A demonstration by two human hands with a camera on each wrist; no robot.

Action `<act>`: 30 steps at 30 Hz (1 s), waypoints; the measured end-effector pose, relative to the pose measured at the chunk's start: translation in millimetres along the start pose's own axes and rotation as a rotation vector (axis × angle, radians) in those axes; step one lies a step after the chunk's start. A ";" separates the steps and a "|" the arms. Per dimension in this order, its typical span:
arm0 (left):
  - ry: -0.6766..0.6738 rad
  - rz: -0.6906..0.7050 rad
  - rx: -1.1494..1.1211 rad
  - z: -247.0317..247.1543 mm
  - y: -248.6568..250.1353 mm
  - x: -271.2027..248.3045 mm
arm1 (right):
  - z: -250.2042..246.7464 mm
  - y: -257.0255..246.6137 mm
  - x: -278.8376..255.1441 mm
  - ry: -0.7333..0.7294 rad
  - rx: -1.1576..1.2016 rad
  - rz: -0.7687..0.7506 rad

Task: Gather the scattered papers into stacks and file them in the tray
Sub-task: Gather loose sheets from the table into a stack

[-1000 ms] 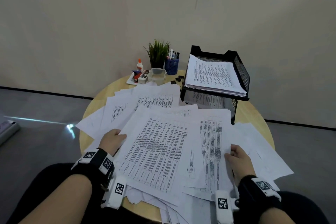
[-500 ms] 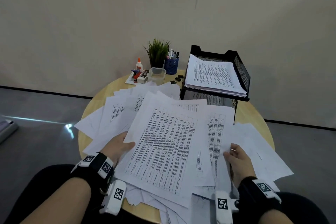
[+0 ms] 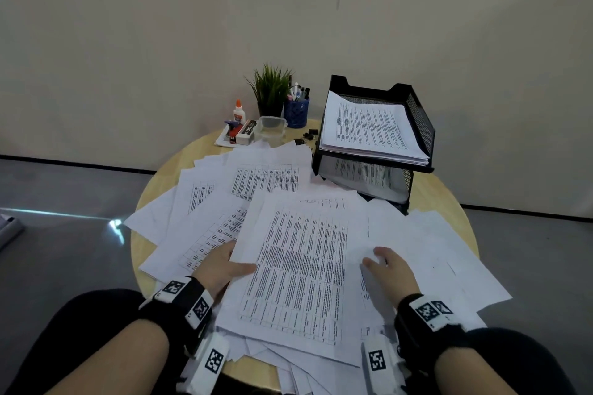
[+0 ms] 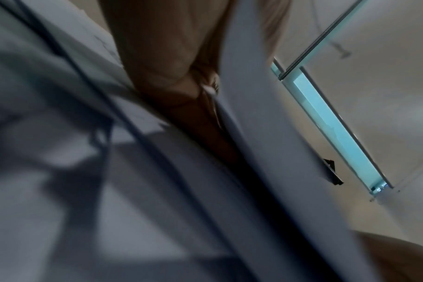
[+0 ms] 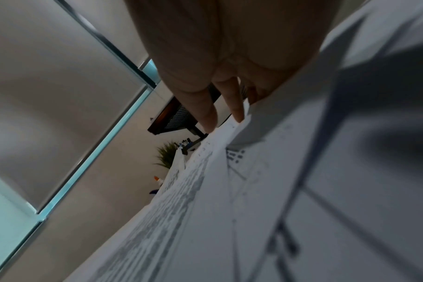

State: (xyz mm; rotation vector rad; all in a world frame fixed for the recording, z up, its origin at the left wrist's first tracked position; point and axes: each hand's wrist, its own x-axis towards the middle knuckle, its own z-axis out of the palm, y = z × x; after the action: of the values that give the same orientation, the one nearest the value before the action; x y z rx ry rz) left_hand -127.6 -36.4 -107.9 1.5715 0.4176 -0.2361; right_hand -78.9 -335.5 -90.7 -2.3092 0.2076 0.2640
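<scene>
Because the loose white printed paper sheets (image 3: 298,269) are thin, light and limp, they will slide over one another and sag if lifted by a single corner, so I judge the safest hold to be at the two opposite long edges of a squared bundle. The sheets lie fanned and overlapping across most of the round pale wooden desk (image 3: 446,199), with some overhanging its near rim. The left hand (image 3: 221,266) pinches the left edge of the topmost printed sheets, thumb on top and fingers underneath. The right hand (image 3: 390,269) rests on the sheets with straight fingers (image 5: 237,112) touching a sheet edge, gripping nothing. The black mesh two-tier filing tray (image 3: 420,125) stands at the far right of the desk, with a stack already in each tier.
</scene>
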 end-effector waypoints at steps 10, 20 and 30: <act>0.099 -0.056 0.093 3.8 4.3 4.8 | 18.2 -26.5 0.6 -0.059 -0.035 0.096; 0.052 -0.063 -0.013 5.1 5.2 -1.9 | 15.6 -21.0 12.2 -0.123 0.138 0.124; 0.153 -0.009 0.147 -11.3 10.6 3.2 | -9.3 13.4 16.9 -0.001 0.284 0.123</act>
State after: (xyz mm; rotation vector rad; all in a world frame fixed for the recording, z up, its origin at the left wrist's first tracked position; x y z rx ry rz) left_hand -121.6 -24.8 -98.9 1.7393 0.5360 -0.1566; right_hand -64.6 -352.5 -98.1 -2.0183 0.3634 0.2784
